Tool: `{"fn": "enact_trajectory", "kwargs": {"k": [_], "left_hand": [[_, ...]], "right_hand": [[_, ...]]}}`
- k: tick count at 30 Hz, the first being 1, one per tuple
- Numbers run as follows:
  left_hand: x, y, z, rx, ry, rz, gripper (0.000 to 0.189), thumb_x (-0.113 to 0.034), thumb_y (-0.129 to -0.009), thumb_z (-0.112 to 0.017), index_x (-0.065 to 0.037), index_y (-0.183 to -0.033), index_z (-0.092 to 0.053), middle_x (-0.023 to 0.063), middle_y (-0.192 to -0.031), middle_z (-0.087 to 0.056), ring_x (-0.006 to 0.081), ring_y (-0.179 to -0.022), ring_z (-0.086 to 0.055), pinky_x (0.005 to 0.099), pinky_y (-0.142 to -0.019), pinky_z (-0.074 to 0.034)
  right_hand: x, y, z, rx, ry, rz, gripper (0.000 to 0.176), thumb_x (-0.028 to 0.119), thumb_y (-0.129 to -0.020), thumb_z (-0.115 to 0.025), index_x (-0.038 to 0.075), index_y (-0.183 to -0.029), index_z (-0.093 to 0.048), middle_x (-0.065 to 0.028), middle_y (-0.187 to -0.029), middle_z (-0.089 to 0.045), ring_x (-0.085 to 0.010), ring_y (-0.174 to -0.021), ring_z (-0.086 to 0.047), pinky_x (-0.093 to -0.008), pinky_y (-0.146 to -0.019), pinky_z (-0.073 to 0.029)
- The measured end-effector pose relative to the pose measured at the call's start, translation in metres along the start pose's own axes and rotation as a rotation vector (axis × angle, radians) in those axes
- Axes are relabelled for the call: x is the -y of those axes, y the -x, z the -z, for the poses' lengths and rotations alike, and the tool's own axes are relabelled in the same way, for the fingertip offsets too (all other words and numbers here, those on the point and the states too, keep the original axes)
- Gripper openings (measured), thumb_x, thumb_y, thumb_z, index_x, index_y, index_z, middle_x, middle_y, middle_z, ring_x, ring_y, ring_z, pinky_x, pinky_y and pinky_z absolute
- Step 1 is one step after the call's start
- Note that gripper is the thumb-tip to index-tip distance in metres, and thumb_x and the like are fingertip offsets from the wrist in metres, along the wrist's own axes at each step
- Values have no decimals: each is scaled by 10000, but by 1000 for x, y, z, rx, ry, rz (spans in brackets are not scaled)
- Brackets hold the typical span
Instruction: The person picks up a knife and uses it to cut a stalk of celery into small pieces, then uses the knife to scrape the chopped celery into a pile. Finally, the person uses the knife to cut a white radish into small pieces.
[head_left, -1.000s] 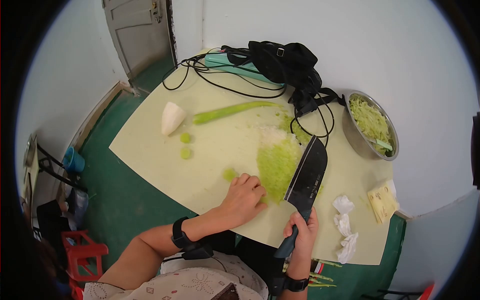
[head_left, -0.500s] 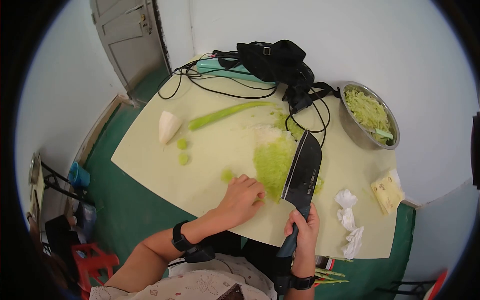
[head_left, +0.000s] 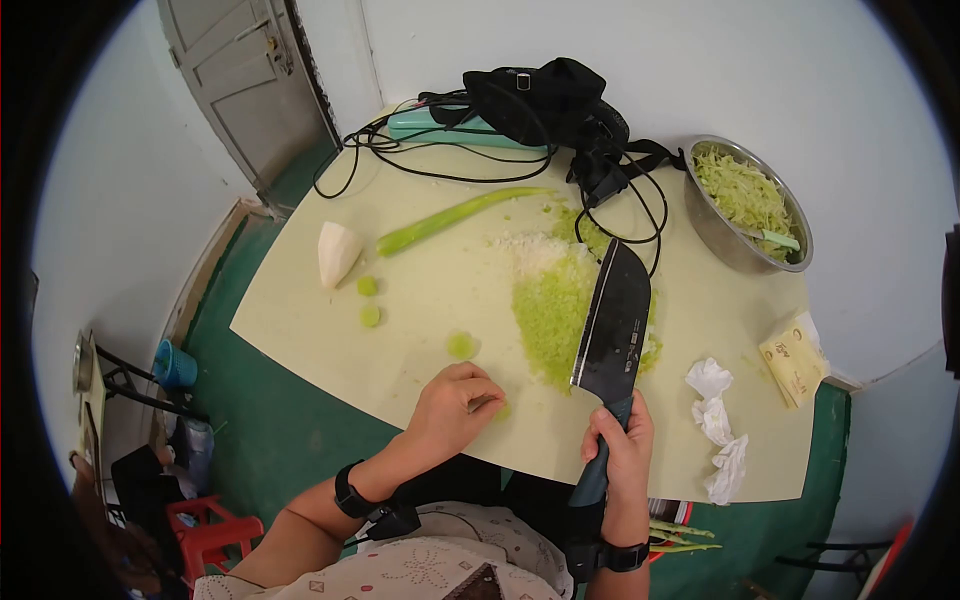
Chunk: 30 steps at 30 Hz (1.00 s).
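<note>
"White walls (head_left: 780, 60) stand behind our pale bench (head_left: 440, 290). Where's the knife (head_left: 613, 325)?"

"Right hand (head_left: 622, 450): fingers wrapped round its grip. It points near 12 o'clock. That hand's 11 o'clock has the green pile (head_left: 550, 315), and the blade covers its right side."

"Left hand (head_left: 455, 410)?"

"Curled. A green bit (head_left: 503, 411) is nearest, at its 3 o'clock. I can't tell if they pinch it."

"Bowls?"

"Steel bowl (head_left: 714, 228), bench's 2 o'clock: green shreds (head_left: 740, 195), pale green handle (head_left: 778, 239)."

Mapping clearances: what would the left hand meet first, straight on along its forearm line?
The left hand would probably meet the chopped green pile first, beyond the green bit close beside it; height above the table is unclear.
</note>
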<state>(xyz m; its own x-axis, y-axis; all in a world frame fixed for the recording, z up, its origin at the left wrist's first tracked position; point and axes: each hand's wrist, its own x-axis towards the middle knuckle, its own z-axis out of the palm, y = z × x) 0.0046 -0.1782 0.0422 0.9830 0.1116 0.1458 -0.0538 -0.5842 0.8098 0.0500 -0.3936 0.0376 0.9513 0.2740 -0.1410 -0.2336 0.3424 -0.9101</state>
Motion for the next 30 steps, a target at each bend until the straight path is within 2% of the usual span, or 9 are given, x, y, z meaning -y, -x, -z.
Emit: {"fn": "enact_trajectory", "kwargs": {"k": [4, 7, 10, 13, 21, 28, 30], "left_hand": [[-1, 2, 5, -24, -90, -54, 142, -47, -761, -666, -18, -900, -663, 110, -883, -588, 227, -714, -592, 300, -624, -490], [-3, 7, 10, 70, -169, -171, 222, -74, -737, -691, -22, -948, -644, 113, -936, -576, 263, -831, -570, 336, -692, -486], [-5, 8, 12, 145, -174, -151, 293, -89, -716, -706, -30, -990, -622, 116, -962, -556, 290, -904, -539, 362, -760, -468], [-3, 5, 13, 197, -165, -93, 303, -81, -703, -706, -33, -983, -602, 125, -950, -539, 300, -884, -533, 367, -756, -460], [-6, 2, 9, 197, -143, -89, 257, -24, -712, -648, -39, -954, -563, 124, -903, -542, 310, -846, -533, 377, -723, -454], [-7, 1, 3, 109, -59, -114, 227, 43, -722, -566, -31, -936, -549, 134, -886, -542, 329, -859, -528, 401, -738, -441], [-2, -5, 0, 77, -95, -118, 251, 38, -734, -567, -36, -973, -571, 131, -905, -542, 320, -865, -536, 390, -738, -451]], "right_hand": [[0, 2, -3, -27, -16, 3, 234, 53, -856, -576, 9, -1069, -489, -37, -593, -498, -114, -415, -478, -245, -398, -394], [0, 1, -3, -18, -4, 7, 239, 50, -856, -572, 7, -1076, -488, -37, -593, -500, -113, -416, -477, -244, -400, -394], [0, 2, -2, -12, 17, 5, 241, 45, -855, -568, 5, -1078, -487, -37, -594, -500, -112, -418, -477, -243, -402, -393], [1, 2, -3, -25, 18, 5, 241, 42, -854, -565, 2, -1078, -486, -36, -597, -500, -111, -419, -476, -242, -403, -393], [-1, 1, -2, -19, 14, 6, 254, 32, -848, -560, -8, -1085, -477, -43, -637, -506, -115, -420, -474, -249, -400, -399], [-2, 1, -3, -37, 20, 2, 228, 19, -838, -560, -5, -1050, -480, -42, -640, -496, -119, -418, -475, -250, -394, -398], [-1, 1, -3, -43, 25, -5, 223, 18, -835, -562, -4, -1042, -481, -41, -642, -493, -120, -419, -475, -251, -391, -396]]}}
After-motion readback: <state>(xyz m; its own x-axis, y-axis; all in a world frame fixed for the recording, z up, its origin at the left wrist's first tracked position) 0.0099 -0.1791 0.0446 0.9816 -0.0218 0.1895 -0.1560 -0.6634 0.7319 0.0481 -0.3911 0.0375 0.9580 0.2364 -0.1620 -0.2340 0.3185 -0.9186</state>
